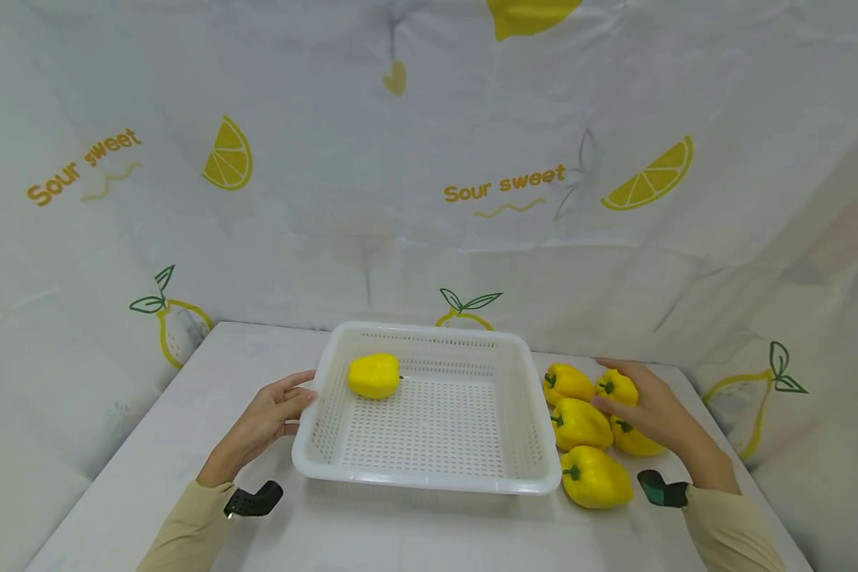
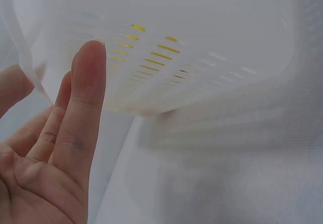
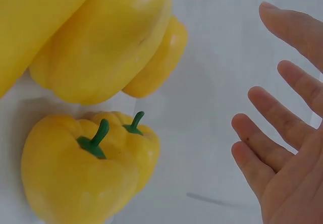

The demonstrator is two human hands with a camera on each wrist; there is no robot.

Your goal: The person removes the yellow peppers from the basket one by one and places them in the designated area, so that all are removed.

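Observation:
A white perforated plastic basket [image 1: 429, 481] stands in the middle of the table, with one yellow bell pepper [image 1: 374, 376] lying in its far left corner. My left hand [image 1: 268, 417] holds the basket by its left rim; in the left wrist view, its long fingers [image 2: 83, 113] extend beside the slotted wall. Over the group at the right, my right hand [image 1: 647, 405] hovers with thumb and fingers spread about a yellow bell pepper [image 1: 617, 387]. The right wrist view has these fingers [image 3: 275, 108] apart from the green-stemmed peppers [image 3: 75, 168].
More yellow bell peppers lie close along the basket's right side, among them a front one [image 1: 597, 477] and a middle one [image 1: 582, 423]. A white lemon-printed curtain [image 1: 372, 262] hangs behind the table [image 1: 372, 540] and at both sides.

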